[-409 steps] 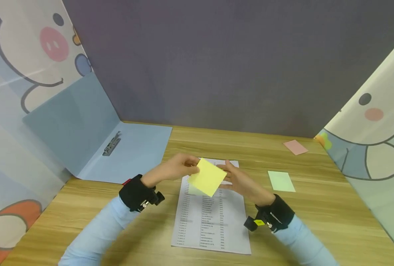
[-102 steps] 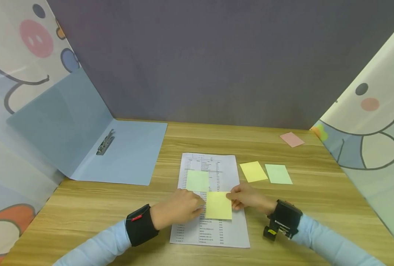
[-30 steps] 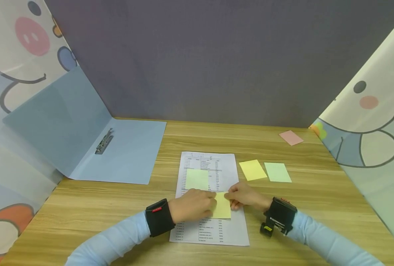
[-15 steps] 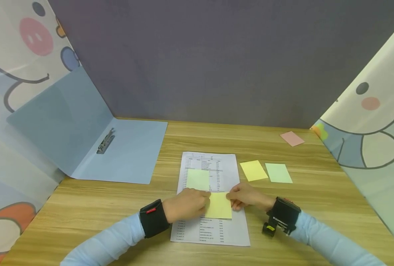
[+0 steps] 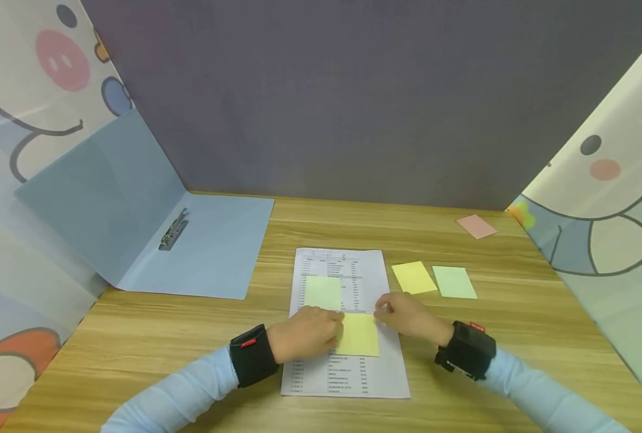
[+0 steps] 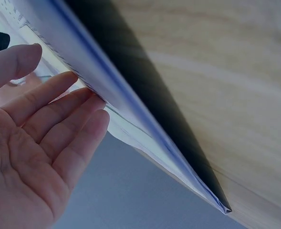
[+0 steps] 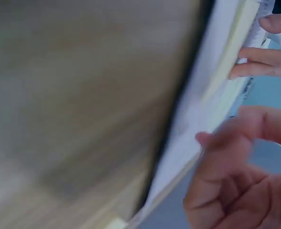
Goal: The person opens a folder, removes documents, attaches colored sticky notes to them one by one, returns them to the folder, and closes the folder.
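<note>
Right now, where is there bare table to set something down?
Bare: between the blue folder and printed sheet; also right of the loose green note. Crowded: the sheet, with a pale note, a yellow note and the left hand on it, the right hand at its edge.

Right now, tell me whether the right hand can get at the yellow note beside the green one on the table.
Probably yes: the yellow note seems to lie uncovered just beyond the right hand, which appears to hold nothing.

Paper (image 5: 372, 285) and red wristband tags (image 5: 248, 343) bear lettering (image 5: 342, 373) too small to read.
</note>
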The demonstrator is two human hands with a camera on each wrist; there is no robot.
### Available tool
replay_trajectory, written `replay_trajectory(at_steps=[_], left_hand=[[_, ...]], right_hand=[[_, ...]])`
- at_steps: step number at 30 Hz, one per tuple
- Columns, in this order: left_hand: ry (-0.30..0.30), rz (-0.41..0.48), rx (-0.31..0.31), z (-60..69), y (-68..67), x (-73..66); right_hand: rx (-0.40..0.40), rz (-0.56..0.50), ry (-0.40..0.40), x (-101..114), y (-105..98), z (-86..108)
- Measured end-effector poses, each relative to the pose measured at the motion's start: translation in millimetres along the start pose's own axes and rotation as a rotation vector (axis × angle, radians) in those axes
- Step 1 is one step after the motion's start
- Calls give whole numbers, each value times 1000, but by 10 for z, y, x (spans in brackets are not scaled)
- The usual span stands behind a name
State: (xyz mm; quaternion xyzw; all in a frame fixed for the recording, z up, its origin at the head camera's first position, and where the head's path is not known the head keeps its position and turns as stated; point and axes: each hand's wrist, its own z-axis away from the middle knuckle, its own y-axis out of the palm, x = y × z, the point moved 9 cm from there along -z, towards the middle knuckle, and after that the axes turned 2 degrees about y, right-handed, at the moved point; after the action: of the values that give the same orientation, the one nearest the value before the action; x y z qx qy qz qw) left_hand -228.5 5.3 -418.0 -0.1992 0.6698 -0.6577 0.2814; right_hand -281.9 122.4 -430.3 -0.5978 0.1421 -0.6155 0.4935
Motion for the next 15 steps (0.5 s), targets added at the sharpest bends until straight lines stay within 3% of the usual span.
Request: replay_trajectory(at_steps=[7,15], left_hand=[[3,-17,2,-12,6,11],[-16,-2,3,-33,18,51]], right_hand=[[65,265,-245,374,172,60],[-19,607,-333,488,345,70]])
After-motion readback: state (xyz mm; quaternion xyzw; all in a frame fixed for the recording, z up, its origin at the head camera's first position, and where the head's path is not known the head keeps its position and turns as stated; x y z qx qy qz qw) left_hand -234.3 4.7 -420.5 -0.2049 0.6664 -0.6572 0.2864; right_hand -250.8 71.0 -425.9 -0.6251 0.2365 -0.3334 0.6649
